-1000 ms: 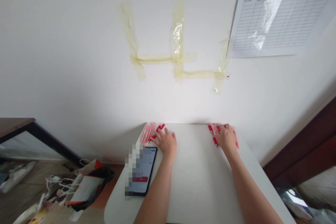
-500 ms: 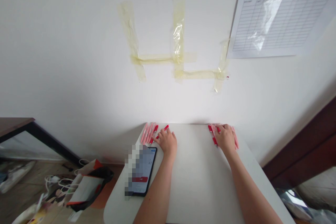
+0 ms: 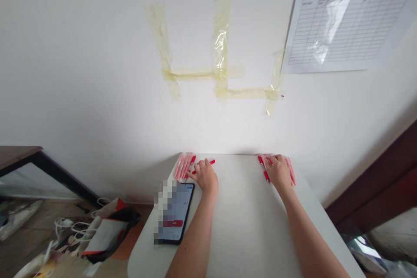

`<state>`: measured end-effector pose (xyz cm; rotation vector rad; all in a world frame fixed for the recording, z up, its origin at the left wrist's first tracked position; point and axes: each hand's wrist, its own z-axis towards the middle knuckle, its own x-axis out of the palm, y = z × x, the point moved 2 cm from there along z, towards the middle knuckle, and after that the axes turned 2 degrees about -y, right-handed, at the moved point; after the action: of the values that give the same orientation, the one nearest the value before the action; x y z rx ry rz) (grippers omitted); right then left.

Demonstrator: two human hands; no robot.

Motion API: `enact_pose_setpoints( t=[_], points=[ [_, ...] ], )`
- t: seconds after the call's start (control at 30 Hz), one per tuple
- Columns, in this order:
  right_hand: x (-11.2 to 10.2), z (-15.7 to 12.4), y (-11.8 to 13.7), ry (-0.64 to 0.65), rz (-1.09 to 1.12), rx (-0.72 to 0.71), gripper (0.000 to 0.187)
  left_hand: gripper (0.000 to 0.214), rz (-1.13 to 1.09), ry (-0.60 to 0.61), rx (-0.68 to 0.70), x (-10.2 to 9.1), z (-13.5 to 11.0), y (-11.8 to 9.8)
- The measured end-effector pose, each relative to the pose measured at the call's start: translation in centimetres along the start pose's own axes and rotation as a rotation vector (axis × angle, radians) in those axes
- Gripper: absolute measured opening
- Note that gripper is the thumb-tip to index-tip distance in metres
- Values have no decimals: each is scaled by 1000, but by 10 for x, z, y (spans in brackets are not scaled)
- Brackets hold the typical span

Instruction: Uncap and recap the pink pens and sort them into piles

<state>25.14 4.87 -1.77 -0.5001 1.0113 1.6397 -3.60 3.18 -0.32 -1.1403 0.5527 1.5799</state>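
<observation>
My left hand (image 3: 206, 179) is near the back left of the white table, its fingers closed on a red pen (image 3: 213, 162) whose end sticks out to the right. Left of it lies a row of pink pens (image 3: 183, 166), with another red pen (image 3: 193, 159) alongside. At the back right, my right hand (image 3: 279, 170) rests over a second group, fingers bent around a red pen (image 3: 271, 162) that is mostly covered. One more red pen (image 3: 266, 176) lies just left of that hand, and pink pens (image 3: 292, 173) show on its right.
A smartphone (image 3: 179, 215) with a lit screen lies on the left of the white table (image 3: 243, 226), close to my left forearm. The wall (image 3: 97, 74) borders the table's back edge. Bags and cables (image 3: 107, 230) are on the floor at left.
The red pen in my left hand has turned to a flatter slant, its far end moving right and down. My left hand has shifted slightly left. My right hand stays nearly in place.
</observation>
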Motion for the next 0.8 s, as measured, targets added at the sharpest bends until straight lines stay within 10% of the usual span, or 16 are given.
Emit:
enact_pose_setpoints(
  t=[0.8],
  points=[
    [4, -15, 49, 273, 238, -464, 45, 16, -478, 231, 272, 3, -10, -22]
  ],
)
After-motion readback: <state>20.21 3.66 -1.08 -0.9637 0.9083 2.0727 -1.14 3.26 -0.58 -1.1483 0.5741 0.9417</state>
